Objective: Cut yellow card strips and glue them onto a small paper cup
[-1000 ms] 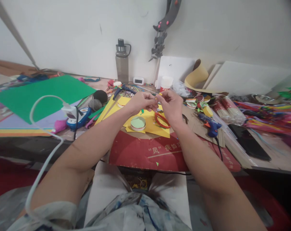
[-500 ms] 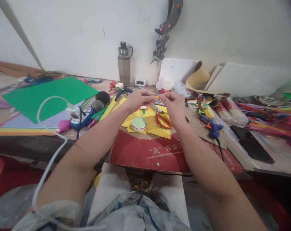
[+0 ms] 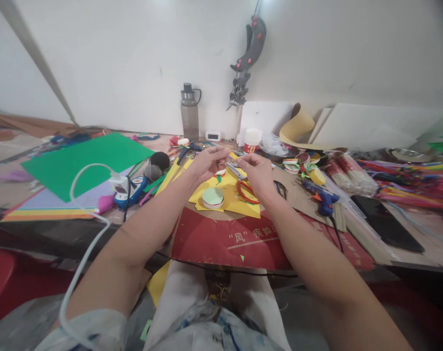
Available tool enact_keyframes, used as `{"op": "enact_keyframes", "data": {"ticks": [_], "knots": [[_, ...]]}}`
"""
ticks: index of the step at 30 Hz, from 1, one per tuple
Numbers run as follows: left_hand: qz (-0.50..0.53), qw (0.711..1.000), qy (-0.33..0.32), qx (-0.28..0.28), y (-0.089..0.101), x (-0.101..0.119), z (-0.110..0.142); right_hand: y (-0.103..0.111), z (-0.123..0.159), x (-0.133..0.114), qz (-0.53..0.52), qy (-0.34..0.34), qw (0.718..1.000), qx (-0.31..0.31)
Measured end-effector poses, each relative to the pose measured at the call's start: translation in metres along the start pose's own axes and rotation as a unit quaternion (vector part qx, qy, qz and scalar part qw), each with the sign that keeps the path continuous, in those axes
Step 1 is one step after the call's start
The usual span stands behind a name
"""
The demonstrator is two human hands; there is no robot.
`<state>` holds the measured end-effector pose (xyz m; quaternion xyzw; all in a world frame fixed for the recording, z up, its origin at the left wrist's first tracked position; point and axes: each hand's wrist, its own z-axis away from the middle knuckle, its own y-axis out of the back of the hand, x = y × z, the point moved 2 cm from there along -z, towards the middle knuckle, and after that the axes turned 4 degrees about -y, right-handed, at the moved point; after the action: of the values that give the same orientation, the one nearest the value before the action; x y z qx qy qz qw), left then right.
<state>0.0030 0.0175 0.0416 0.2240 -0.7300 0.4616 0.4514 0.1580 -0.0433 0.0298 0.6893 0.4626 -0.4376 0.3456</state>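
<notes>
My left hand and my right hand are raised over the work area, fingertips pinched and facing each other. A small yellow piece, seemingly paper, shows between them; its edges are hard to separate from the yellow behind. Below lie scissors with orange-red handles, their blades partly under my right hand. A round white-rimmed disc with a pale green top rests on yellow sheets. Behind my left fingers, another small round piece with a green tab is partly hidden.
Red printed cardboard covers the table's front. To the right are a blue glue gun and a phone. A green sheet, a white cable and a blue-white device lie left. A bottle stands behind.
My fingertips, close together a second ago around the small yellow piece, are now slightly farther apart. The camera view has tilted upward a little. The scissors and green-topped disc stay on the yellow sheets.
</notes>
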Motion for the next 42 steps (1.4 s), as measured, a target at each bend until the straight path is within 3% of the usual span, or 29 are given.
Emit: {"op": "enact_keyframes", "data": {"ticks": [9, 17, 25, 32, 36, 38, 40, 42], "knots": [[0.057, 0.996, -0.020, 0.068, -0.011, -0.005, 0.003, -0.008, 0.005, 0.001, -0.048, -0.002, 0.998, 0.044], [0.037, 0.992, -0.048, 0.112, -0.019, -0.001, 0.005, -0.016, 0.004, 0.005, -0.068, -0.030, 0.995, 0.060], [0.043, 0.996, -0.012, 0.077, -0.023, -0.017, 0.005, -0.017, -0.002, 0.017, -0.132, -0.082, 0.984, 0.085], [0.064, 0.992, -0.006, 0.106, -0.021, -0.019, 0.004, -0.026, 0.000, 0.024, -0.110, -0.046, 0.990, 0.074], [0.031, 0.996, -0.020, 0.084, -0.013, -0.010, -0.002, -0.008, -0.007, 0.018, -0.015, 0.004, 1.000, 0.007], [0.015, 0.995, -0.028, 0.099, -0.005, -0.006, -0.005, 0.010, -0.012, 0.014, 0.121, 0.042, 0.992, 0.018], [-0.007, 0.992, -0.030, 0.120, 0.003, -0.004, -0.008, 0.027, -0.015, 0.014, 0.298, 0.045, 0.953, 0.019], [-0.037, 0.990, -0.029, 0.131, 0.011, -0.003, -0.011, 0.036, -0.015, 0.017, 0.455, -0.001, 0.890, -0.035]]}}
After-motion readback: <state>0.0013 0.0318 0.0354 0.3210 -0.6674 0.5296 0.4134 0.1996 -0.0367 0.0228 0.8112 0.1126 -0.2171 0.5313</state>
